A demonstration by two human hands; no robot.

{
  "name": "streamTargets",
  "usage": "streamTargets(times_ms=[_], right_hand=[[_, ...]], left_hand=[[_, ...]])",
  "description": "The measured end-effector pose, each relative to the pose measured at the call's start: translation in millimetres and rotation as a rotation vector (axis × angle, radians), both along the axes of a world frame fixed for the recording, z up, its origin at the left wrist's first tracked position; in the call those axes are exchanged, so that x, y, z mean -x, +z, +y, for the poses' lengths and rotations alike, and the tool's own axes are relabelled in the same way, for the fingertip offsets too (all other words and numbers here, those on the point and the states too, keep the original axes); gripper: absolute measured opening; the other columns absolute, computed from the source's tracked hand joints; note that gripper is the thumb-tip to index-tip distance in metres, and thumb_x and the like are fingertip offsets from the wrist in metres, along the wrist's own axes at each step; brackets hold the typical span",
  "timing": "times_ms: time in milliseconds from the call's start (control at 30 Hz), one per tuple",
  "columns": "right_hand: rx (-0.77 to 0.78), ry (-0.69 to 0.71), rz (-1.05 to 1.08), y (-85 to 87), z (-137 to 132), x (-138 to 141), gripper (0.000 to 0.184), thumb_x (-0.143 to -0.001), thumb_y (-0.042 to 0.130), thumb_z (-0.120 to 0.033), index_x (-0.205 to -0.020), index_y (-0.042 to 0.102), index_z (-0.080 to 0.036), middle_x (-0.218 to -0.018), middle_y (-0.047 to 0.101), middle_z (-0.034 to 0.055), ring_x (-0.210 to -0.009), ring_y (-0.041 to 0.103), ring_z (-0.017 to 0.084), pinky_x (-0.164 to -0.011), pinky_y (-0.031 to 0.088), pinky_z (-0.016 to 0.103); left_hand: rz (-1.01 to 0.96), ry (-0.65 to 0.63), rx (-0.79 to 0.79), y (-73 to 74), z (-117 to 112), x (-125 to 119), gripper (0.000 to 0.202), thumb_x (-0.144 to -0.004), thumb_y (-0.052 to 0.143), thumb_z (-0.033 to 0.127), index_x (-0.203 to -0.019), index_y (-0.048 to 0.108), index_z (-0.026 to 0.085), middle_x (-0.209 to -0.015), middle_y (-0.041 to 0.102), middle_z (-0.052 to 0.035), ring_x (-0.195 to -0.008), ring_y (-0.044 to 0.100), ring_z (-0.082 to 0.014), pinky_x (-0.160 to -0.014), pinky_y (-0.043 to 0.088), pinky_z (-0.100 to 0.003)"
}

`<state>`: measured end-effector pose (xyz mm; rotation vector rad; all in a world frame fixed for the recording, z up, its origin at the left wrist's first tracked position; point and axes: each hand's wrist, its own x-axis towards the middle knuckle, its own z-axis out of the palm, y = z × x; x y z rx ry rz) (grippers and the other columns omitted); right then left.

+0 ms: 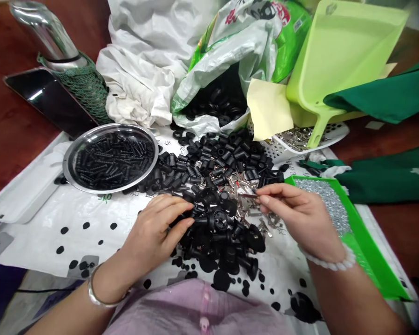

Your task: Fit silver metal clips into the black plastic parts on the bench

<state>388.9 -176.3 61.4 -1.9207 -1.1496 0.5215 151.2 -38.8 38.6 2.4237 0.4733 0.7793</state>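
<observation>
From my remote post, I watch the right hand pinch a small metal clip between its fingertips, a tight, close hold that suits so slight a piece, just above the loose clips on the plastic sheet. The left hand curls against the heap of black plastic parts, though I cannot tell whether it is grasping one. Nearby are a steel plate of black ribbed sleeves and a green tray of small silver pieces.
</observation>
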Motion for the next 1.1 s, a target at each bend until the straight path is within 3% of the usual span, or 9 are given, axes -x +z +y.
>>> streamTargets(times_ms=[133,367,433,500,633,767,967,1033,1100], right_hand=[[-0.073,0.091,0.646,-1.0,4.4,27.9,0.011,-0.077,0.063,-0.025,-0.085,0.063,-0.018,-0.058,0.062,-0.0019,-0.056,0.058,0.010,-0.055,0.048,0.022],[-0.003,0.247,0.990,-5.0,9.5,65.3,0.011,-0.077,0.063,-0.028,-0.081,0.062,-0.018,-0.055,0.059,-0.0033,-0.049,0.056,0.008,-0.051,0.048,0.020],[0.035,0.291,0.883,-3.4,9.5,67.8,0.011,-0.078,0.061,-0.031,-0.079,0.061,-0.020,-0.053,0.059,-0.0035,-0.048,0.057,0.009,-0.050,0.050,0.020],[0.038,0.303,0.608,-1.3,8.8,66.4,0.010,-0.079,0.060,-0.031,-0.080,0.063,-0.021,-0.058,0.063,-0.0021,-0.053,0.061,0.011,-0.052,0.052,0.019],[-0.073,0.297,0.060,-2.6,4.0,57.0,0.014,-0.082,0.055,-0.029,-0.091,0.065,-0.025,-0.075,0.069,-0.0011,-0.062,0.066,0.013,-0.055,0.056,0.017],[-0.157,0.451,-0.278,-11.9,-2.4,47.5,0.018,-0.082,0.054,-0.027,-0.099,0.061,-0.028,-0.091,0.068,-0.0010,-0.079,0.067,0.015,-0.068,0.058,0.019],[-0.169,0.577,-0.499,-16.4,-5.1,42.8,0.022,-0.085,0.049,-0.024,-0.104,0.059,-0.027,-0.094,0.069,-0.0005,-0.082,0.067,0.016,-0.070,0.058,0.023],[-0.149,0.510,-0.495,-16.1,-4.1,41.0,0.019,-0.085,0.050,-0.027,-0.101,0.060,-0.027,-0.091,0.069,-0.0008,-0.079,0.068,0.016,-0.068,0.058,0.025],[-0.136,0.402,-0.465,-15.5,-3.3,38.3,0.016,-0.084,0.052,-0.031,-0.096,0.061,-0.028,-0.088,0.069,-0.0009,-0.074,0.068,0.017,-0.064,0.058,0.026]], left_hand=[[-0.038,-0.102,0.080,8.4,-10.0,-14.3,0.021,-0.083,0.059,0.021,-0.103,0.060,0.015,-0.093,0.065,-0.0073,-0.087,0.059,-0.0174,-0.079,0.049,-0.034],[-0.254,-0.183,0.377,13.3,-31.3,-27.3,0.015,-0.085,0.056,0.020,-0.096,0.066,0.015,-0.081,0.064,-0.0050,-0.071,0.060,-0.0107,-0.064,0.052,-0.022],[-0.291,-0.150,0.426,12.6,-34.9,-28.2,0.015,-0.084,0.057,0.023,-0.090,0.067,0.013,-0.079,0.060,-0.0055,-0.069,0.058,-0.0107,-0.062,0.052,-0.021],[-0.278,-0.128,0.404,11.7,-35.8,-28.3,0.017,-0.085,0.055,0.025,-0.086,0.066,0.012,-0.082,0.059,-0.0068,-0.072,0.058,-0.0116,-0.064,0.052,-0.022],[-0.067,-0.185,0.186,8.7,-31.7,-25.7,0.021,-0.089,0.044,0.022,-0.086,0.063,0.013,-0.083,0.062,-0.0056,-0.073,0.058,-0.0118,-0.068,0.049,-0.023],[0.123,-0.187,-0.037,3.5,-29.3,-23.0,0.027,-0.091,0.041,0.025,-0.081,0.062,0.014,-0.074,0.062,-0.0026,-0.066,0.055,-0.0128,-0.064,0.044,-0.027],[0.157,-0.187,-0.102,2.4,-25.0,-19.2,0.025,-0.090,0.042,0.027,-0.082,0.063,0.015,-0.072,0.062,-0.0021,-0.065,0.055,-0.0126,-0.065,0.042,-0.028],[0.112,-0.142,-0.091,4.0,-15.2,-13.7,0.023,-0.090,0.044,0.027,-0.087,0.062,0.015,-0.078,0.064,-0.0030,-0.071,0.056,-0.0123,-0.069,0.044,-0.027],[0.110,0.003,-0.123,4.4,-0.9,-6.3,0.019,-0.090,0.045,0.023,-0.091,0.062,0.014,-0.086,0.065,-0.0055,-0.079,0.058,-0.0136,-0.073,0.045,-0.028]])
